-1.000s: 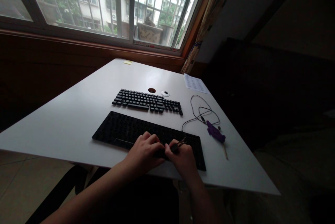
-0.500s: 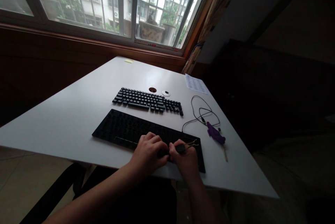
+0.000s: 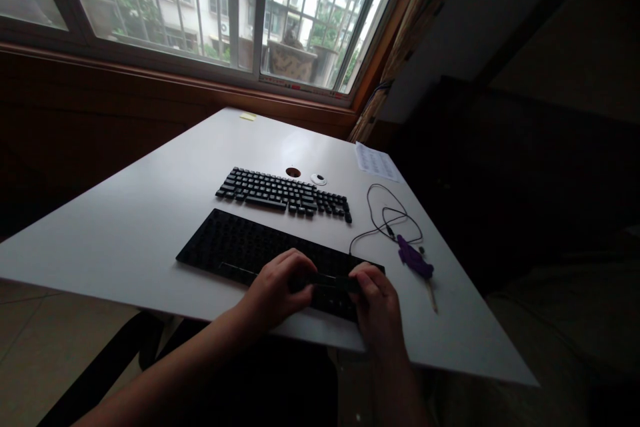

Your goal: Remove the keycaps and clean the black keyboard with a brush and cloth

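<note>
Across the middle of the frame, a white desk (image 3: 125, 214) carries everything at hand. On its near edge, lower centre, lies a black wired keyboard (image 3: 240, 237); its top appears stripped of caps, though it is dim there. Above it, at frame centre, loose keycaps (image 3: 273, 190) sit in keyboard order. Both forearms rise from the bottom edge: the left hand (image 3: 277, 284) slants in from the lower left, knuckles up, thumb beneath; the right hand (image 3: 377, 300) comes almost straight up, wrist bent inward, over the keyboard's right end. Smaller again, a purple object with a pale shaft (image 3: 415, 259) rests right of centre. Least in size, a slim dark item (image 3: 341, 283) spans the gap between the hands, the fingers of each grasping one end; whether it touches the keyboard I cannot tell. The step in hand seems to be managing this item two-handed; the next move likely calls for a steady, light pinch.
</note>
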Motion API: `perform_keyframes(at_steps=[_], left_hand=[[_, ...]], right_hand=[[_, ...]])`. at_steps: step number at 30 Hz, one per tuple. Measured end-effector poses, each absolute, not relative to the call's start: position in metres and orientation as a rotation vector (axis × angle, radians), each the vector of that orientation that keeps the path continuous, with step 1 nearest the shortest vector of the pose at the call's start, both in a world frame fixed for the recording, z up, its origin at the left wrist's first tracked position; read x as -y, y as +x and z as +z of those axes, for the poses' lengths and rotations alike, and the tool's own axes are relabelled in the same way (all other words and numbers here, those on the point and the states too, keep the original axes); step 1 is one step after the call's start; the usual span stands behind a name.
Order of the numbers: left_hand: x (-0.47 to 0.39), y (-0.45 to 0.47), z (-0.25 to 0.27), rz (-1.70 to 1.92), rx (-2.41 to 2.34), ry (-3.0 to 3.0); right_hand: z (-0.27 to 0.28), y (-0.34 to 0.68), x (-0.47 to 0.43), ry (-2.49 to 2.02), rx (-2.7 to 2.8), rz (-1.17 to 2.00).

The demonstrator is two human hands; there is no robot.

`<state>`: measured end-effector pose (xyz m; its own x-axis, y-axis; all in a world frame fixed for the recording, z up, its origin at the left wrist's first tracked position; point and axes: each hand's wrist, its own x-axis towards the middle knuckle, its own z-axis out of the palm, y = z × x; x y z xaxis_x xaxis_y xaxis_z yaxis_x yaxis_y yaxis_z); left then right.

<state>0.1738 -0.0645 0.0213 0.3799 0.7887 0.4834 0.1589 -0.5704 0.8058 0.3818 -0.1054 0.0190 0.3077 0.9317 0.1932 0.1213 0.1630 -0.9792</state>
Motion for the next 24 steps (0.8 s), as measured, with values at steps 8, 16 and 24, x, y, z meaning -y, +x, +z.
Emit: perform_keyframes(at_steps=[8,16,24], left_hand=[[0.044,0.148,0.042,1.165,-0.787,2.010],[0.011,0.148,0.060,1.031,-0.649,2.264],[-0.036,0.161,0.056,1.003,-0.582,2.349]], right_hand=[[0.015,0.385,0.103,-1.333,1.246,0.717],[0.061,0.378,0.085,-1.360,1.910,0.516],[0.075,0.379,0.031,-1.299,2.056,0.431]])
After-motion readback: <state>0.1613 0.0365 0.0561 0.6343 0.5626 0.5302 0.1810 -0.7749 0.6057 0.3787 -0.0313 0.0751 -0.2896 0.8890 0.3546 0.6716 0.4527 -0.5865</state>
